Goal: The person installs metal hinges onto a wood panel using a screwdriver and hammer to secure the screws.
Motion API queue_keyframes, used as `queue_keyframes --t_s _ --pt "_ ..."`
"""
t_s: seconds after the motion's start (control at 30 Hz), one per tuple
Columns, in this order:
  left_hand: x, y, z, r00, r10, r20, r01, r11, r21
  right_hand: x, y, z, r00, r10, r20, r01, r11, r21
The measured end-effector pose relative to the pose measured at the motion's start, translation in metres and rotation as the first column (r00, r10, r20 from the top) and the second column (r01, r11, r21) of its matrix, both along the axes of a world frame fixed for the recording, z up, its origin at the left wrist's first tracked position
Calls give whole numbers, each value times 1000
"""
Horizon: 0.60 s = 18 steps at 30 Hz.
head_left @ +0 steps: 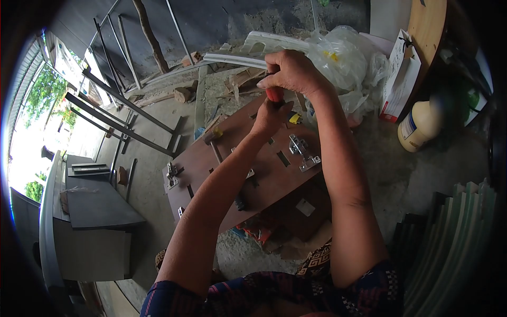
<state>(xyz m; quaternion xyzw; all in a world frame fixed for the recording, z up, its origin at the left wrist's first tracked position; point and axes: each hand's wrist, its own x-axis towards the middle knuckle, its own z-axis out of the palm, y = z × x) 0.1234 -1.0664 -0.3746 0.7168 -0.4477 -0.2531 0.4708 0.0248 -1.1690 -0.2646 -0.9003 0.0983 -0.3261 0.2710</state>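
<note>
Both hands meet over the far edge of a brown board point(211, 171). My right hand point(296, 71) is closed at the top of a red-handled screwdriver point(275, 94). Just below it, my left hand point(270, 119) wraps round the lower part; the shaft and tip are hidden. Metal cabinet hinges lie on the board: one hinge point(298, 145) at the right and another hinge point(172, 175) at the left edge. A hammer point(214, 138) rests left of my left forearm. Close to my left hand sits a yellow and black object point(295, 118). A dark handle point(240, 203) shows beside the same forearm.
Clear plastic bags point(343, 58) are heaped beyond my right hand. To the right stand a cream bottle point(417, 127) and a white box point(401, 76). Stacked panels point(454, 248) lean at the lower right. Metal frames point(132, 113) and grey panels point(97, 195) occupy the left side.
</note>
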Motion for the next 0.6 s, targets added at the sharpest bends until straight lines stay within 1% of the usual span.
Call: queue_keyframes --t_s 0.07,0.17,0.27,0.37,0.47,0.57,0.6 --pt "-5 5 9 998 -2 -58 3 1000 24 -1 8 5 996 -84 -23 83 996 -44" --pt "1 2 -4 999 -14 45 13 1000 8 -5 13 15 983 -91 -159 86 996 -37" --pt "4 3 -4 999 -35 -17 35 999 12 -5 4 5 990 138 22 -140 985 102" --pt "3 5 0 998 -36 -48 38 999 38 -1 1 0 974 223 40 -225 973 44" --pt "0 6 1 999 -18 -46 18 1000 -3 -5 6 7 988 147 -40 -144 987 69" --pt "-2 7 1 997 -19 -72 16 999 -36 -4 10 13 994 45 -96 -43 999 29" --pt "-2 7 1 997 -18 -77 16 999 -30 -3 10 12 996 10 -90 -9 1000 8"
